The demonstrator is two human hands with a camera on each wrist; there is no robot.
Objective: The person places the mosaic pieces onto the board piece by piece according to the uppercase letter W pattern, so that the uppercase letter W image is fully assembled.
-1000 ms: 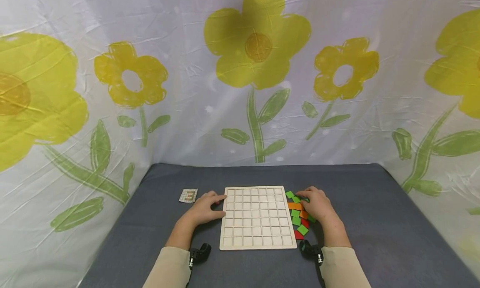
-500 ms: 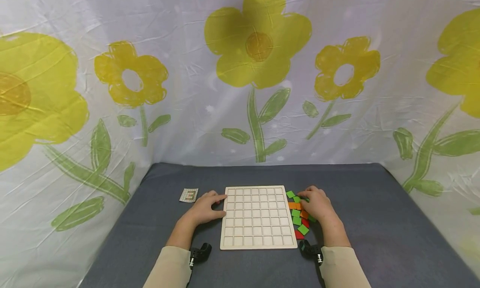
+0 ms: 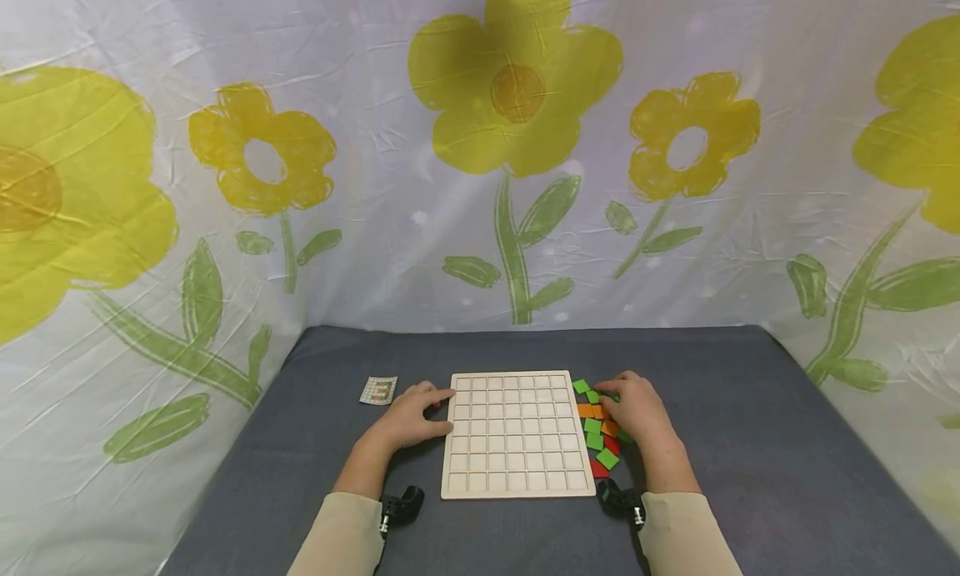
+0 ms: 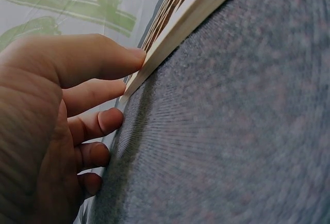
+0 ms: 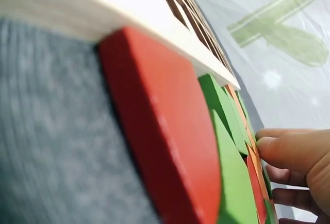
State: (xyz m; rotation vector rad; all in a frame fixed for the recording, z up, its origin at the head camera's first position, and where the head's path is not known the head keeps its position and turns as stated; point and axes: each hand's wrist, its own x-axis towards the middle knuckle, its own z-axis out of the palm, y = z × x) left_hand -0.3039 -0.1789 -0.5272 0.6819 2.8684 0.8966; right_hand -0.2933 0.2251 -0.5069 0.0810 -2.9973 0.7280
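Board (image 3: pixel 517 434), wooden: on table (image 3: pixel 292 443); probably light, stiff, best held by opposite edges; left hand (image 3: pixel 412 418) at left edge, thumb and forefinger spread. Tiles (image 3: pixel 594 441), red, green, orange: beside right edge; likely hard, light, best pinched by sides; right hand (image 3: pixel 636 405) touching some, fingers parted.

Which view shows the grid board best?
Head: the whole grid board shows from above, with all its cells. The left wrist view shows only a steeply slanted strip of edge and top, at the left hand; the right wrist view shows a similar strip, with a red tile beside it.
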